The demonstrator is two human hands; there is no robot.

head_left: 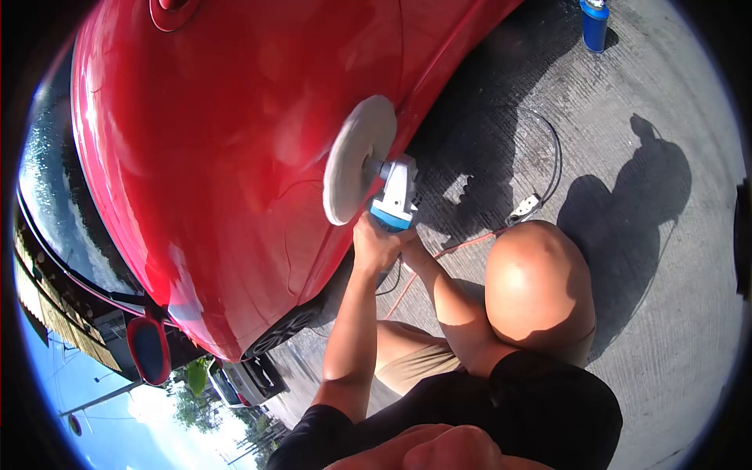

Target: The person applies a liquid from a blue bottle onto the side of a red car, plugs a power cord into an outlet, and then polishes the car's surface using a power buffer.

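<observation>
A polisher with a silver head and blue body is held out ahead of me, beside the red car's side panel. Its round off-white buffing pad stands on edge, facing the paint and overlapping the panel in this view. My left hand wraps around the blue body just behind the head. Close beside it, my right hand grips the polisher further back, its fingers largely hidden behind the tool and the left hand.
An orange cord runs to a white plug connection with a black cable on the concrete near my right knee. A blue can stands at the top right. The car's wheel and side mirror are lower left.
</observation>
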